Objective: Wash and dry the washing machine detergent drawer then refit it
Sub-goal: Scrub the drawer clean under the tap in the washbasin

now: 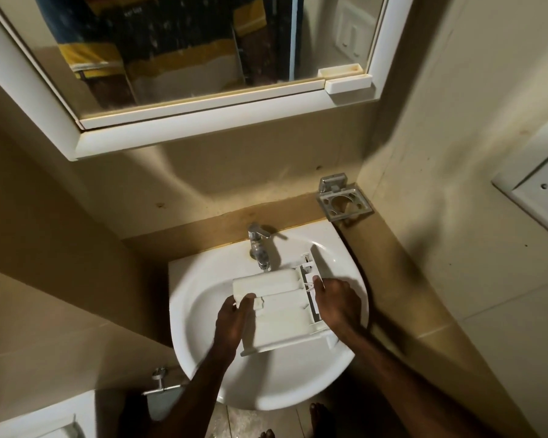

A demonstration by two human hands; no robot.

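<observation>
While the head view looks down over a round white ceramic basin (203,358), one white moulded-plastic detergent drawer (282,308) lies across the bowl, underside up, its smooth ribbed compartments facing the camera and its far end just below the spout. A single chrome tap (259,248) stands at the back rim of the basin. Two bare hands hold the drawer: the left hand (233,324) grips its left edge, thumb pressed on top and fingers curled beneath, and the right hand (337,303) clasps the right side, fingers wrapped over the slotted rail. One square metal holder (344,202) with round cut-outs is fixed in the wall corner, well apart from the basin. Above hangs one white-framed mirror (203,121), its glass speckled. One white socket plate (538,181) sits on the matte beige right wall.
</observation>
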